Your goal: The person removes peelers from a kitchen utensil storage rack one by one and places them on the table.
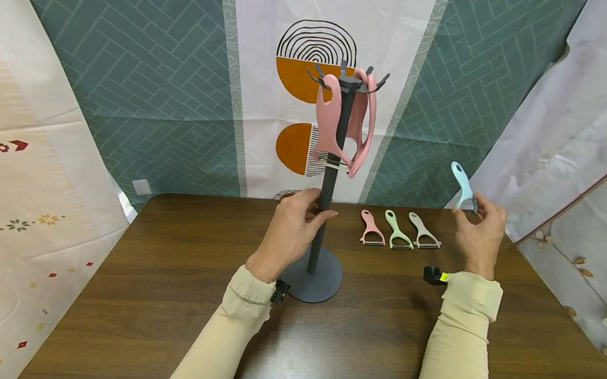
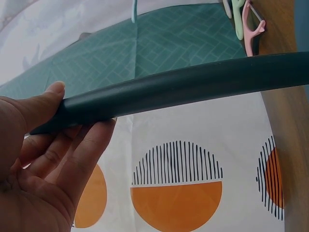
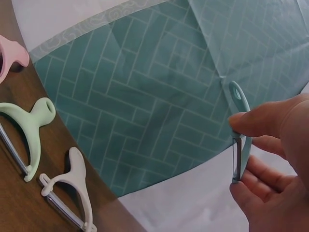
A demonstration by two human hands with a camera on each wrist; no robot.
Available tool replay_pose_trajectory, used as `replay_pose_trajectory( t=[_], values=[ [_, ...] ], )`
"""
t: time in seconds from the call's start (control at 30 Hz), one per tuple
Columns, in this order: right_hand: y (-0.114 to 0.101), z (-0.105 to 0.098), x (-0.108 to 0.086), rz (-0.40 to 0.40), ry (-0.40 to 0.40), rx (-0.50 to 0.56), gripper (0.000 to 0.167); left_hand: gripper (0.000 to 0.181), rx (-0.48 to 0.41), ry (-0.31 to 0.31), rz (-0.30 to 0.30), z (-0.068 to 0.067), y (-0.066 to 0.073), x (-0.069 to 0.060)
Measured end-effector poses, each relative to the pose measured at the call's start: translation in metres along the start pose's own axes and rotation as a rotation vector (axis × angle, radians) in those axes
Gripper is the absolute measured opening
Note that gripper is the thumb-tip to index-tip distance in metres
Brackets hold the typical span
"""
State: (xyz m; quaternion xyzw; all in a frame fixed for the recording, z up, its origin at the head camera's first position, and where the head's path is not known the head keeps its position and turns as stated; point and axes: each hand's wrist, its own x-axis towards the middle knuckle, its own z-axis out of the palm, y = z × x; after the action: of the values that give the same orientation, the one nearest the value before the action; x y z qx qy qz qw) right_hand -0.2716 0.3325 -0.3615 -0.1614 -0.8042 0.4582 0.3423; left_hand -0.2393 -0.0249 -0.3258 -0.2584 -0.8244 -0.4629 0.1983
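My left hand (image 1: pixel 294 225) grips the dark post of a stand (image 1: pixel 329 185) about midway up; the left wrist view shows thumb and fingers around the post (image 2: pixel 183 84). Up at the stand's hooks hang pink peelers (image 1: pixel 328 115), larger in view than those on the table. Over the table's right back part, my right hand (image 1: pixel 480 234) pinches a light blue peeler (image 1: pixel 463 181) by its blade end, handle pointing up. In the right wrist view, thumb and fingertips hold the blue peeler (image 3: pixel 240 130) at both sides of its blade.
A pink peeler (image 1: pixel 371 228), a green peeler (image 1: pixel 397 229) and a white peeler (image 1: pixel 423 231) lie in a row between the stand and my right hand. The stand's round base (image 1: pixel 312 287) rests on the brown table (image 1: pixel 179 296). Patterned cloth (image 1: pixel 176 96) hangs behind.
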Motion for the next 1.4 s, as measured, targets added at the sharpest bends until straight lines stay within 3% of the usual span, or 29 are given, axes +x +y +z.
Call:
replay_pose_trajectory(
  t=[0.93, 1.4],
  values=[
    [0.018, -0.004, 0.001, 0.062, -0.018, -0.083, 0.056, 0.018, -0.001, -0.005, -0.008, 0.0, 0.0, 0.0],
    [0.03, -0.003, 0.002, 0.056, -0.045, -0.142, 0.057, 0.019, -0.005, -0.006, -0.008, 0.0, 0.0, 0.0]
  ],
)
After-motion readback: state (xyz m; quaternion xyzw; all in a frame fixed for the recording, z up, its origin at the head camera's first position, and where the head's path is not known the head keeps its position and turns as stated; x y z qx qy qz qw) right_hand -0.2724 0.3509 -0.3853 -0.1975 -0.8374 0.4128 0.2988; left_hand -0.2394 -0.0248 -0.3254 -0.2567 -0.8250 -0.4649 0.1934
